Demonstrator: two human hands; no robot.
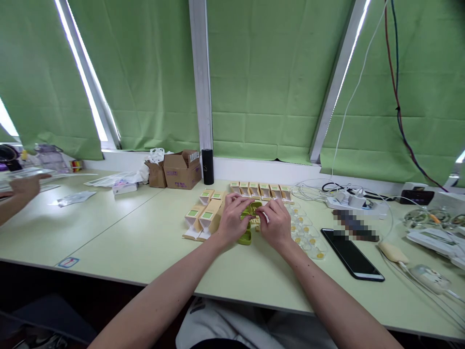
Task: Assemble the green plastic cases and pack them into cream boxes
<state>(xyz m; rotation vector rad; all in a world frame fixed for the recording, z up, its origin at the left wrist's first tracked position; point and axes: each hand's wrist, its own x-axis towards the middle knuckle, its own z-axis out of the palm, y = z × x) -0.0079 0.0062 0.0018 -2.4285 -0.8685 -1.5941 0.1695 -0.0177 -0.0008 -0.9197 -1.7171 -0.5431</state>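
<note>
My left hand (234,217) is closed on a small green case (254,207), held just above the table in front of me. My right hand (275,222) is beside it at the case's right side, its thumb and fingers pinched together on something I cannot make out. Another green case (245,237) lies below my hands. Small yellowish pieces (257,224) show between the hands, partly hidden. Open cream boxes with green squares (207,219) stand left of my left hand. Clear plastic pieces with yellow centres (306,229) lie right of my right hand.
A row of small boxes (259,190) stands behind my hands. A phone (351,254), a power strip (358,203) and cables lie to the right. Cardboard boxes (182,169) and a black cylinder (207,166) stand at the back. Another person's hand (25,189) is at far left.
</note>
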